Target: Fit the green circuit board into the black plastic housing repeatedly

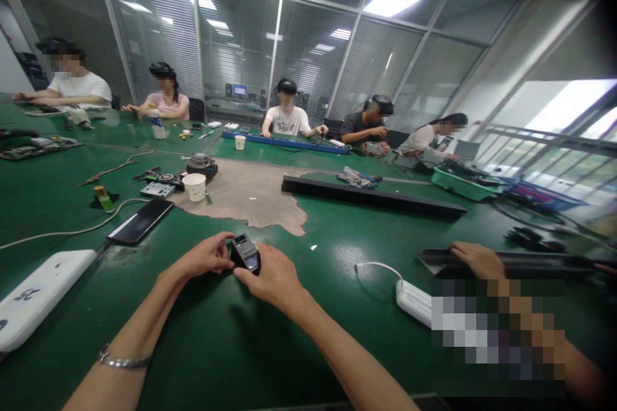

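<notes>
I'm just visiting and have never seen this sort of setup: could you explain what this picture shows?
Happily. There is no robot arm here. The bare left hand and right hand belong to a person wearing a camera on their head, so the single picture looks forward and down from there. Between them, both hands hold a small dark device above a green table. Around them lie a phone-like slab, a white power strip, a paper cup and a long black bar. The hand at the right is someone else's.
</notes>
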The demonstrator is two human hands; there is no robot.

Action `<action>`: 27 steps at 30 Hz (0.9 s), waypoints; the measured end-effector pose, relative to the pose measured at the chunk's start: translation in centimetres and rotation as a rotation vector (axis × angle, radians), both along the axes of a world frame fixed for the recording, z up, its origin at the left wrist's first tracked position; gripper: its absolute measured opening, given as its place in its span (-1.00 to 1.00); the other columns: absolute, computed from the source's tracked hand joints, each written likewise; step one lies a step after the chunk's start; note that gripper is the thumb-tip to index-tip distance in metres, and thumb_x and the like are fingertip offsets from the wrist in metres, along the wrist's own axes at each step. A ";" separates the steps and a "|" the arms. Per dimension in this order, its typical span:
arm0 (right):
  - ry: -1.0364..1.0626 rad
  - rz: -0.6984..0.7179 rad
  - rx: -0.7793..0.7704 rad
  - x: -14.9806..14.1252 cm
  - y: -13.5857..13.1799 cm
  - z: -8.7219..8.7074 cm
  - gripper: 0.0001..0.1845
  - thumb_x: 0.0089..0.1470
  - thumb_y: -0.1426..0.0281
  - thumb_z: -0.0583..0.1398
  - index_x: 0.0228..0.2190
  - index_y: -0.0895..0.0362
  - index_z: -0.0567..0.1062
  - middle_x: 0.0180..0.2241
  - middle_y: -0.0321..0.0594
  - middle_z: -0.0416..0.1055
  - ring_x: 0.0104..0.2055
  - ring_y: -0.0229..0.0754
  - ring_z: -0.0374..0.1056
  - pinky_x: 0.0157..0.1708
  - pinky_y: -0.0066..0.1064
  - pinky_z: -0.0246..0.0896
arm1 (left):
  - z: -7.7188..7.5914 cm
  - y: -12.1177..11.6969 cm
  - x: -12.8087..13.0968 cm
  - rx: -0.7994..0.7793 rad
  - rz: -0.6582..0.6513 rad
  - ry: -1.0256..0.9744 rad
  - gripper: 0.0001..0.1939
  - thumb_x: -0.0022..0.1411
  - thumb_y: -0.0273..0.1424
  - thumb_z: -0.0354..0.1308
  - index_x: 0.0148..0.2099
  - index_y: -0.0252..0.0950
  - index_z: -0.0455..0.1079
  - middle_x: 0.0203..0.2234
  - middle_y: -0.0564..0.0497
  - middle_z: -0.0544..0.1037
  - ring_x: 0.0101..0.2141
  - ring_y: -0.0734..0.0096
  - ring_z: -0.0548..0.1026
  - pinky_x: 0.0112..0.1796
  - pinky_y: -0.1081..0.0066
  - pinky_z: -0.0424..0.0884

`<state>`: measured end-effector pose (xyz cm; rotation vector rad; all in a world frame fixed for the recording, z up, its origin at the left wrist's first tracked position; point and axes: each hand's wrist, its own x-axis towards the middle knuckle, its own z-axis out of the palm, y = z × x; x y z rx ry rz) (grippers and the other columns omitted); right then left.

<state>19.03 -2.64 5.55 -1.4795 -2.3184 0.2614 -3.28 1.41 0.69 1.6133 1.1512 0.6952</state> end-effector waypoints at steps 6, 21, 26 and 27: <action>-0.017 -0.042 0.006 -0.3 0.6 -1.3 -0.56 0.04 0.01 0.14 -0.27 0.13 0.43 -0.28 -0.09 0.48 -0.27 -0.04 0.40 -0.32 -0.34 0.21 | -0.6 0.4 0.0 0.022 0.019 0.035 -0.28 0.02 -0.35 0.27 0.21 -0.30 0.10 -0.53 0.19 0.37 -0.60 0.51 0.39 -0.56 0.50 0.30; 0.114 -0.087 0.085 -0.5 1.8 0.8 -0.66 0.07 0.12 0.13 -0.29 0.12 0.46 -0.33 -0.16 0.50 -0.32 -0.13 0.41 -0.37 -0.41 0.14 | -0.7 0.6 0.2 -0.013 0.074 -0.029 -0.26 0.03 -0.31 0.28 0.22 -0.29 0.09 -0.55 0.20 0.35 -0.63 0.53 0.36 -0.59 0.50 0.33; 0.159 -0.114 0.110 2.3 3.1 2.7 -0.72 0.09 0.16 0.12 -0.31 0.09 0.47 -0.35 -0.22 0.50 -0.30 -0.17 0.40 -0.35 -0.44 0.11 | -0.4 0.5 0.0 -0.020 0.060 0.003 -0.25 0.06 -0.28 0.26 0.24 -0.32 0.09 -0.51 0.16 0.38 -0.58 0.49 0.40 -0.54 0.46 0.35; 0.138 -0.137 0.095 3.0 3.4 2.5 -0.73 0.08 0.17 0.13 -0.33 0.09 0.48 -0.36 -0.22 0.50 -0.31 -0.17 0.40 -0.35 -0.44 0.11 | -0.5 0.6 0.0 -0.028 0.064 0.010 -0.24 0.06 -0.26 0.26 0.25 -0.34 0.08 -0.51 0.15 0.39 -0.58 0.48 0.41 -0.53 0.46 0.35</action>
